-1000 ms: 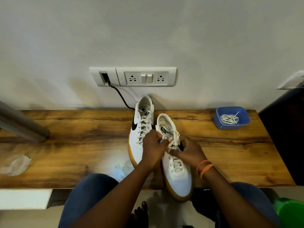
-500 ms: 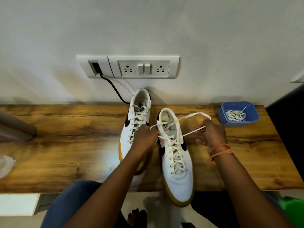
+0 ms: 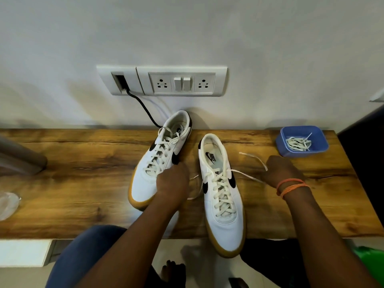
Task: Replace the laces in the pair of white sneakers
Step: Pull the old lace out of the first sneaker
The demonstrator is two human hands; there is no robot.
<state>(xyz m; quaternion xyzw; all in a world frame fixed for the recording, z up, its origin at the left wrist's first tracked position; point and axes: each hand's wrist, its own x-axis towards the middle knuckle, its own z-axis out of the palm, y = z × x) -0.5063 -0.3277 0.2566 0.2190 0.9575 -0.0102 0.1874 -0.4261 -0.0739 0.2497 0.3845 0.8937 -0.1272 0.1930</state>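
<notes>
Nearest the camera, the R sneaker (image 3: 223, 196) lies w/ its toe hanging over the front edge of the table (image 3: 72, 194), heel toward the wall, still fully laced up the eyelets but the knot is undone, so the step in hand looks like unlacing shoe no. 1, old lace not yet out. Left hand (image 3: 172, 183) sits between the two shoes, knuckles up, fingers curled under; a loose lace end (image 3: 194, 197) trails out by it along the R sneaker's inner side, and it prob. pinches that end, but the grip itself is hidden so can't tell for sure. Right hand (image 3: 283, 170), w/ orange bands at the wrist, is out to the side of the shoe, fingers closed on the other lace end (image 3: 247, 175), which runs taut from the top eyelet to the hand, the tip flicking up behind it. Next move, as I judge it: work the lace back thru each eyelet pair from the top down, one side at a time, w/ one hand steadying the shoe so it doesn't slide off the edge. Just behind the left hand, the L sneaker (image 3: 164, 163) is laced and tied, untouched, heel near the wall. Further back on the R, the blue tub (image 3: 302, 142) holds a bundle of laces (image 3: 298, 143), prob. the replacements, well apart from both hands.
</notes>
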